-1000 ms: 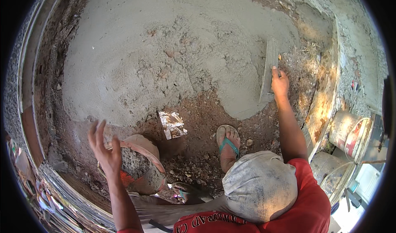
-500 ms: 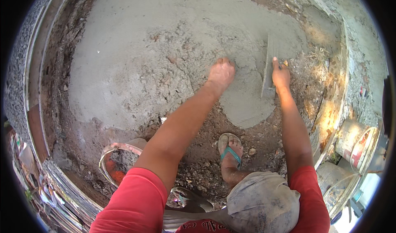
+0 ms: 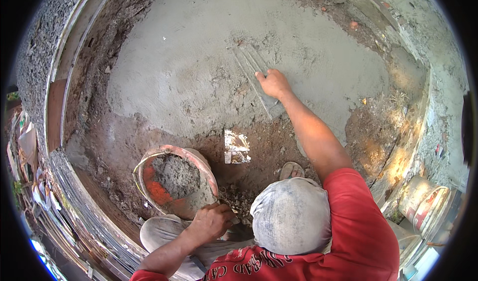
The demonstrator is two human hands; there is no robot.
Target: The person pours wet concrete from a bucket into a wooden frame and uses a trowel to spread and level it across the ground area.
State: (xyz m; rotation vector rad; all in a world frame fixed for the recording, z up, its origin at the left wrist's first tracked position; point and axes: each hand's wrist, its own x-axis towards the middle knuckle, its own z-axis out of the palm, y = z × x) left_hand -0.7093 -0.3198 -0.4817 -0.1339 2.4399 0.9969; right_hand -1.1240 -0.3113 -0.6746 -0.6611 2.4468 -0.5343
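Observation:
My right hand [image 3: 273, 83] grips a long, ribbed grey float [image 3: 246, 62] lying flat on the wet grey concrete [image 3: 169, 67] near the middle. My left hand [image 3: 211, 221] is curled low beside the bucket [image 3: 213, 181], just off its near right edge; what is in its fingers I cannot make out. The bucket has a worn pinkish rim, an orange patch inside and coarse grey mix [image 3: 177, 176] in it. A white, torn flat scrap [image 3: 236, 146] lies on the bare brown soil [image 3: 261, 151] below the float.
Boards [image 3: 57, 112] edge the concrete at left, with gravel beyond and piled scrap [image 3: 30, 161] lower left. A rough concrete strip [image 3: 443, 126] runs along the right, near stained buckets [image 3: 420, 204]. My sandalled foot [image 3: 291, 170] is on the soil, below a cloth-covered head [image 3: 291, 216].
My right hand has swept the float leftward to the middle of the concrete. My left hand has come back from the concrete down to beside the bucket. The view has shifted.

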